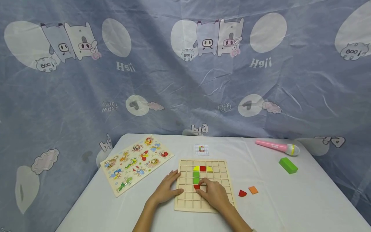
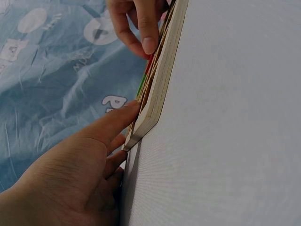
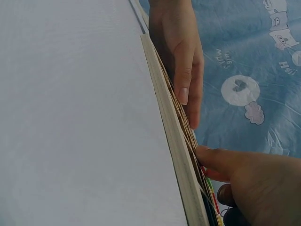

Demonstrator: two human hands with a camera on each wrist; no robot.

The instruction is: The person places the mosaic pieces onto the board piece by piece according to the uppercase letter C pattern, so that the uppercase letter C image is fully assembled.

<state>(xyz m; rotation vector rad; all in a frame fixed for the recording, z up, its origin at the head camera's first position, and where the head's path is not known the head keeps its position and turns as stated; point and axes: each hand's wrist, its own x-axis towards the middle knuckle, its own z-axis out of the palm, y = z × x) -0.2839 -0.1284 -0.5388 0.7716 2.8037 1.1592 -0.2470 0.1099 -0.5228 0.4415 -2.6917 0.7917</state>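
A wooden grid board point(image 1: 185, 203) lies on the white table. Its cells hold two yellow quarter-round pieces, a red square point(image 1: 203, 168) between them, two green squares point(image 1: 196, 174) below and a red quarter-round piece point(image 1: 196, 187) under those. My right hand point(image 1: 215, 193) pinches that lower red piece between thumb and forefinger at its cell. My left hand point(image 1: 165, 190) rests against the board's left edge, fingers extended, thumb on the rim. Right of the board lie a loose red quarter-round piece point(image 1: 242, 193) and an orange square point(image 1: 253, 190).
Behind the board lies a small pattern card point(image 1: 201, 149). An insect peg puzzle point(image 1: 137, 161) lies at the left. A pink toy microphone point(image 1: 275, 146) and a green block point(image 1: 288, 165) are at the right. A printed cloth point(image 1: 185, 80) hangs behind the table.
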